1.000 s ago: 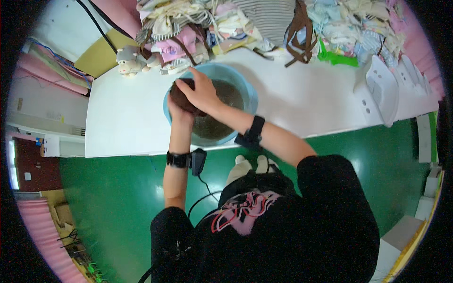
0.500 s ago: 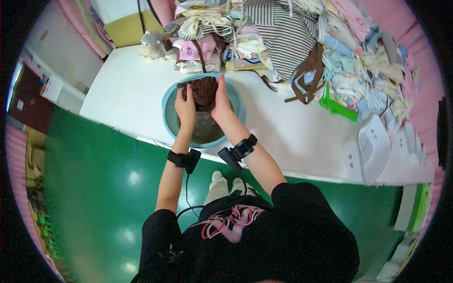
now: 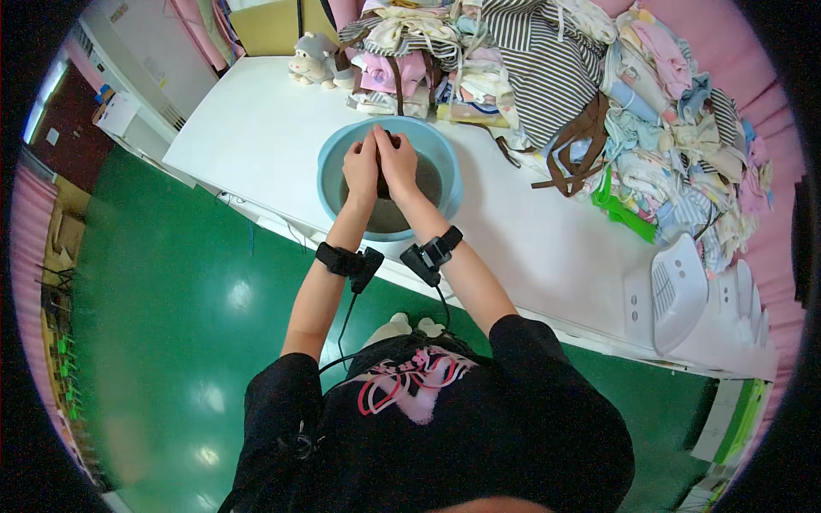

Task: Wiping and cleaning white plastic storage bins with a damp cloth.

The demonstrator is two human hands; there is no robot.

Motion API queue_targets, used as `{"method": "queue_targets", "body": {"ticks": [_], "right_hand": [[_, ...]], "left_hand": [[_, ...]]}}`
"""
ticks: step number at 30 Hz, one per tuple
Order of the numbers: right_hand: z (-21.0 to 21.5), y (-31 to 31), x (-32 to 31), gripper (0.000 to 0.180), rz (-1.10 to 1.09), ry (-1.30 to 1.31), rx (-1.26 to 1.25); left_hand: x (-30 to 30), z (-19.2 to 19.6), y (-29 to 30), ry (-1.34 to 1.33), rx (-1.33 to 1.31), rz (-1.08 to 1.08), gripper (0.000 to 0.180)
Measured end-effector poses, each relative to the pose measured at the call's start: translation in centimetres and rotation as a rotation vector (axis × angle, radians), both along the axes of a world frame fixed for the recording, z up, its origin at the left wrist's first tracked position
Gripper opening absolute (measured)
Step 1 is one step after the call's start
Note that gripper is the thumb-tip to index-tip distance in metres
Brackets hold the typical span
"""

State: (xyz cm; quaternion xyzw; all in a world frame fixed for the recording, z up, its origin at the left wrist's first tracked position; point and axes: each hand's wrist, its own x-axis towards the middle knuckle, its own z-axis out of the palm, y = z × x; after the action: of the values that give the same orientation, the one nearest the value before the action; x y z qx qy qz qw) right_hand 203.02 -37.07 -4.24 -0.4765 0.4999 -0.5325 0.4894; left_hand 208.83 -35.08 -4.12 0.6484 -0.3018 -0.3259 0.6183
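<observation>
Both hands squeeze a dark cloth over the basin

Head view: left hand (image 3: pixel 361 164) and right hand (image 3: pixel 398 162) press together, clamped on the cloth (image 3: pixel 386 175) between the palms, above the murky water in the blue basin (image 3: pixel 445 162); both are equally near, its long axis hidden

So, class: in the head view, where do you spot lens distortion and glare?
Head view: the white table's straight edge bows toward the rim, a black ring closes the circular picture, and ceiling lights glare off the green floor; the hands over the blue basin stay sharp.
</observation>
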Motion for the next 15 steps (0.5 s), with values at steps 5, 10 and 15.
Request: {"method": "queue_targets", "body": {"ticks": [5,10,15], "right_hand": [[-1.2,-0.2,0.2,0.033,0.005,0.002,0.044],[-1.6,-0.6,0.4,0.031,0.033,0.106,-0.020],[-1.5,-1.1,-0.3,0.031,-0.002,0.270,-0.097]], "left_hand": [[0.8,-2.0,-0.3,0.045,0.011,-0.040,0.033],[1.4,-3.7,-0.6,0.382,-0.186,-0.075,0.027],[-0.2,-2.4,-0.4,0.241,-0.186,-0.029,0.035]]}}
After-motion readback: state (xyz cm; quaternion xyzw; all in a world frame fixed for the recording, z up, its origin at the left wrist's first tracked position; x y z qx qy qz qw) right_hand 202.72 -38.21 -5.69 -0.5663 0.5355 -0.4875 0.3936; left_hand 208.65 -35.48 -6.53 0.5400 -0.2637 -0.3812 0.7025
